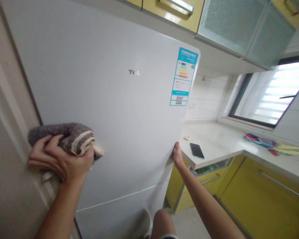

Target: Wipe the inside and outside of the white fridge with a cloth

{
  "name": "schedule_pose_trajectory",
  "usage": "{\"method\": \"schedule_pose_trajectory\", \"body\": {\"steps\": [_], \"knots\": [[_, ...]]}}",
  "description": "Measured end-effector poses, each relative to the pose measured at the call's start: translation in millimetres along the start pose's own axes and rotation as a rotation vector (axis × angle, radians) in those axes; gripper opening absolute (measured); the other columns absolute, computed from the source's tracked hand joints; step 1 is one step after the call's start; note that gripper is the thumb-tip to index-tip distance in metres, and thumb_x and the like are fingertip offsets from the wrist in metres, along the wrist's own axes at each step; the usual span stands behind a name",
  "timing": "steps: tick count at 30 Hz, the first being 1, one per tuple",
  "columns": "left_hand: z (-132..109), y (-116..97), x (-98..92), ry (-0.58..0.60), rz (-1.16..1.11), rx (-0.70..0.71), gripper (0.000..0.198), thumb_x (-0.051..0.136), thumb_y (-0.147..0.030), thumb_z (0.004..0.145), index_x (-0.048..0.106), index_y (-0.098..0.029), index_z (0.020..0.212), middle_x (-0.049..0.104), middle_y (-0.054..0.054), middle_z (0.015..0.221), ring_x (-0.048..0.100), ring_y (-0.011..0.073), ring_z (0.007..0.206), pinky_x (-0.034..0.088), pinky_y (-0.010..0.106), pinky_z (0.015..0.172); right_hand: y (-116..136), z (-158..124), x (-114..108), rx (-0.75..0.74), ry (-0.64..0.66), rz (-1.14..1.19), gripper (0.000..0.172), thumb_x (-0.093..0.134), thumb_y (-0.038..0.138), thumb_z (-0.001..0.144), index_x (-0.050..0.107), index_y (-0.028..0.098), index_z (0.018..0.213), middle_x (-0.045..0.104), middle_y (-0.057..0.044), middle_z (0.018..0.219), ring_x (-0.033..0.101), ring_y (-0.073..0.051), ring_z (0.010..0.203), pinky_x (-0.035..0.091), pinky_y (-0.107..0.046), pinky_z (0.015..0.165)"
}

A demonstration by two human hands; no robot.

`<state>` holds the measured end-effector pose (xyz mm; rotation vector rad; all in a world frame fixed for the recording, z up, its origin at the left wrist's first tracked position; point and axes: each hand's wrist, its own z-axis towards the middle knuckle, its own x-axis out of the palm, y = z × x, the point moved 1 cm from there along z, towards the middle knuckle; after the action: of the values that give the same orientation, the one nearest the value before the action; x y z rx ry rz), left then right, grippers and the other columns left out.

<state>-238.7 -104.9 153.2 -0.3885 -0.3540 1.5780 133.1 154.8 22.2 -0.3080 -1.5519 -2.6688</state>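
Note:
My left hand [62,157] is closed around a folded grey-brown towel [62,134] with a cream edge. It presses the towel against the left side of a pale grey refrigerator door [107,109]. On the opposite side, my right hand [177,154] grips the right edge of that door, with most of its fingers hidden. A blue and white energy label [183,78] is stuck near the door's upper right corner. A thin seam separates this door from the lower panel [119,212].
To the right, a white counter [219,136] holds a phone [196,150], a small white case [186,138] and several coloured cloths [261,141]. Yellow drawers [269,186] are below it; yellow cabinets [173,13] hang above. A wall and frame [12,139] border the left.

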Motion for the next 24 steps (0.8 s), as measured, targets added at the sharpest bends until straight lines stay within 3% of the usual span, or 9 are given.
{"method": "schedule_pose_trajectory", "body": {"steps": [2, 4, 8, 11, 14, 17, 20, 22, 24], "knots": [[23.3, -12.4, 0.9, -0.125, 0.065, 0.072, 0.083, 0.076, -0.042, 0.075, 0.046, -0.028, 0.152, 0.046, 0.020, 0.157, 0.042, 0.0506, 0.148, 0.031, 0.071, 0.120, -0.1, -0.4, 0.1, 0.012, 0.000, 0.020, 0.088, 0.046, 0.090, 0.090, 0.071, 0.013, 0.124, 0.070, -0.016, 0.132, 0.058, -0.031, 0.139, 0.041, -0.046, 0.125], [23.7, -7.5, 3.3, -0.131, 0.076, 0.199, 0.086, 0.078, -0.044, 0.077, 0.047, -0.028, 0.156, 0.048, 0.020, 0.158, 0.047, 0.0469, 0.148, 0.037, 0.065, 0.121, -2.2, 0.0, -0.4, 0.023, -0.005, 0.035, 0.086, 0.048, 0.090, 0.089, 0.071, 0.014, 0.122, 0.071, -0.015, 0.132, 0.060, -0.031, 0.137, 0.043, -0.044, 0.123], [-43.3, 45.4, 8.7, 0.093, 0.028, 0.468, 0.076, 0.075, -0.053, 0.080, 0.057, -0.034, 0.151, 0.053, 0.017, 0.159, 0.047, 0.0494, 0.149, 0.019, 0.075, 0.127, -8.2, 2.2, -2.1, 0.007, -0.027, 0.018, 0.081, 0.050, 0.088, 0.090, 0.073, 0.015, 0.115, 0.074, -0.014, 0.122, 0.063, -0.032, 0.130, 0.047, -0.047, 0.119], [-103.0, 89.8, 6.3, 0.319, 0.079, 0.490, 0.050, 0.073, -0.049, 0.082, 0.075, -0.034, 0.130, 0.069, 0.016, 0.143, 0.057, 0.0473, 0.141, 0.020, 0.074, 0.127, -8.9, 2.5, -1.1, 0.005, -0.027, 0.030, 0.079, 0.050, 0.088, 0.090, 0.073, 0.015, 0.112, 0.074, -0.014, 0.120, 0.063, -0.033, 0.129, 0.047, -0.048, 0.119], [-111.4, 101.4, -0.7, 0.466, 0.099, 0.489, 0.047, 0.070, -0.048, 0.085, 0.077, -0.036, 0.130, 0.072, 0.013, 0.141, 0.058, 0.0433, 0.141, 0.021, 0.070, 0.129, -6.8, 1.8, 1.1, 0.012, -0.022, 0.042, 0.080, 0.048, 0.087, 0.091, 0.073, 0.015, 0.112, 0.074, -0.015, 0.121, 0.063, -0.032, 0.129, 0.046, -0.048, 0.119], [-52.2, 69.1, -3.4, 0.363, 0.059, 0.499, 0.066, 0.069, -0.055, 0.087, 0.066, -0.029, 0.147, 0.057, 0.018, 0.161, 0.041, 0.0451, 0.156, 0.017, 0.070, 0.131, -5.1, 1.6, 2.0, 0.017, -0.029, 0.041, 0.082, 0.049, 0.089, 0.089, 0.073, 0.015, 0.113, 0.073, -0.015, 0.123, 0.063, -0.033, 0.129, 0.047, -0.048, 0.118], [44.6, 9.8, -1.2, 0.124, 0.063, 0.439, 0.083, 0.071, -0.047, 0.090, 0.046, -0.022, 0.164, 0.031, 0.018, 0.177, 0.024, 0.0432, 0.165, 0.013, 0.070, 0.132, -5.6, 1.8, 0.3, 0.017, -0.050, 0.031, 0.084, 0.054, 0.092, 0.084, 0.073, 0.015, 0.111, 0.073, -0.015, 0.123, 0.062, -0.034, 0.129, 0.046, -0.048, 0.119], [105.8, -33.9, 3.6, 0.035, 0.034, 0.432, 0.084, 0.071, -0.045, 0.091, 0.043, -0.022, 0.166, 0.028, 0.013, 0.179, 0.023, 0.0398, 0.166, 0.012, 0.068, 0.134, -7.3, 2.0, -1.6, 0.011, -0.065, 0.022, 0.083, 0.057, 0.092, 0.083, 0.073, 0.015, 0.109, 0.074, -0.015, 0.120, 0.061, -0.035, 0.129, 0.045, -0.049, 0.120], [149.4, -75.9, 12.6, 0.043, 0.020, 0.451, 0.084, 0.071, -0.042, 0.091, 0.041, -0.023, 0.166, 0.026, 0.009, 0.180, 0.021, 0.0368, 0.166, 0.010, 0.067, 0.134, -9.7, 2.5, -3.0, 0.005, -0.073, 0.014, 0.082, 0.057, 0.092, 0.084, 0.074, 0.015, 0.108, 0.074, -0.015, 0.117, 0.061, -0.035, 0.128, 0.045, -0.049, 0.120]]}}
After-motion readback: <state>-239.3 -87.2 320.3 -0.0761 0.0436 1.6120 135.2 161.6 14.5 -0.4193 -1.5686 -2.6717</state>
